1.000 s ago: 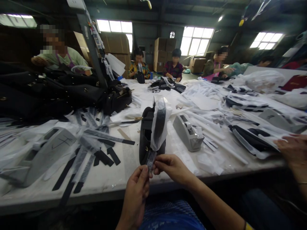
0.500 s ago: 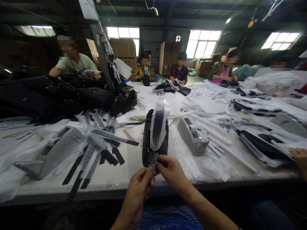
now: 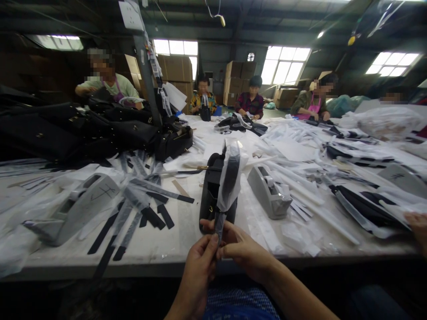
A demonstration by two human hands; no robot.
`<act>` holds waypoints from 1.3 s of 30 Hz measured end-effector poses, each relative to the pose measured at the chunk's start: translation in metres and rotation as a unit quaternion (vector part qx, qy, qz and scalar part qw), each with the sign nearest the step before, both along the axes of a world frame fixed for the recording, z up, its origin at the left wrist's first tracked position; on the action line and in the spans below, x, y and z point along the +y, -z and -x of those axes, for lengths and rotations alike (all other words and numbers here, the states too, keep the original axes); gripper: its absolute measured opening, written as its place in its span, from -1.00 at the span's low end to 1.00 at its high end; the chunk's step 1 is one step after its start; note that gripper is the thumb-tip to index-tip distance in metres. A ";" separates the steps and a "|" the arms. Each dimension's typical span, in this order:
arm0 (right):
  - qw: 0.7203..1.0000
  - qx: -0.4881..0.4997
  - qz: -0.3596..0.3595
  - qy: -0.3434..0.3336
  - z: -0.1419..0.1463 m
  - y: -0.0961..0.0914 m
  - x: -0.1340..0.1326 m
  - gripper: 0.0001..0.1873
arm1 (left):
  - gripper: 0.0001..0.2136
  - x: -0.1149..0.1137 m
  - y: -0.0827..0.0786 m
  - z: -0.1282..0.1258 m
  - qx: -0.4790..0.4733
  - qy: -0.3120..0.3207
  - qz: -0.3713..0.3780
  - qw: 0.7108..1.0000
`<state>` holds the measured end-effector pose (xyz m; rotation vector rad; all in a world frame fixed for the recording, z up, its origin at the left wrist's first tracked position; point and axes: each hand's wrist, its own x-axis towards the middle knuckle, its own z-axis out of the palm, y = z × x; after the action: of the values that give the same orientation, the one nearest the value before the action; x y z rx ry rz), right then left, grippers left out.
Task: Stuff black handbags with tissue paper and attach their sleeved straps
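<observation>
A small black handbag [image 3: 210, 195] stands on the white table [image 3: 160, 249] right in front of me. Its strap rises in a loop, wrapped in clear plastic film [image 3: 231, 178]. My left hand [image 3: 200, 262] pinches the lower end of the wrapped strap between thumb and fingers. My right hand [image 3: 243, 249] is closed on the same end from the right, its fingers touching those of the left hand.
A grey tape dispenser [image 3: 268, 192] sits right of the bag, another [image 3: 75, 209] at left among black strips [image 3: 150, 213]. Black bags [image 3: 93, 129] are piled far left. Several people sit across the table. Another person's hand [image 3: 416, 224] shows at the right edge.
Both hands stay pinched on the wrapped strap end and have drawn slightly closer together. The view has shifted a little, and the other person's hand at right has slid towards the edge.
</observation>
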<state>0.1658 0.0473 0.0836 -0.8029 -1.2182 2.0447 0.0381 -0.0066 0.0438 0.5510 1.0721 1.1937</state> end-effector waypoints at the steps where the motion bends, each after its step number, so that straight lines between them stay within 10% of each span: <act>1: 1.000 0.004 0.005 0.008 0.003 0.000 -0.002 -0.43 | -0.62 -0.001 0.000 -0.002 0.001 -0.012 -0.010 1.000; 8: 0.990 -0.029 -0.019 0.140 0.027 0.014 -0.009 -0.54 | -0.54 -0.001 0.004 -0.009 0.054 -0.060 -0.028 0.996; 14: 0.973 -0.116 -0.123 0.154 -0.010 0.010 0.007 -0.40 | -0.55 0.001 0.007 -0.006 0.054 -0.046 -0.019 0.997; 18: 0.914 -0.111 -0.263 0.288 -0.029 -0.039 0.040 -0.53 | -0.56 0.004 0.004 -0.011 0.075 -0.064 -0.044 0.994; 27: 0.978 -0.024 -0.171 0.119 0.004 -0.210 0.123 -0.71 | -0.56 0.007 -0.002 0.006 0.222 -0.055 -0.157 0.961; 32: 0.937 -0.135 -0.321 0.037 -0.008 -0.257 0.155 -0.62 | -0.61 0.015 -0.018 0.054 0.366 -0.261 -0.197 0.871; 36: 0.863 -0.253 -0.436 -0.018 -0.014 -0.277 0.167 -0.69 | -0.49 0.024 -0.020 0.076 0.515 -0.301 -0.242 0.765; 39: 0.815 -0.312 -0.485 -0.055 -0.010 -0.280 0.169 -0.68 | -0.48 0.023 -0.009 0.068 0.478 -0.221 -0.230 0.818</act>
<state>0.1756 0.2167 0.3637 -0.8698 -2.4003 0.9147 -0.0301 0.0160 0.0530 1.4406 1.8378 1.6465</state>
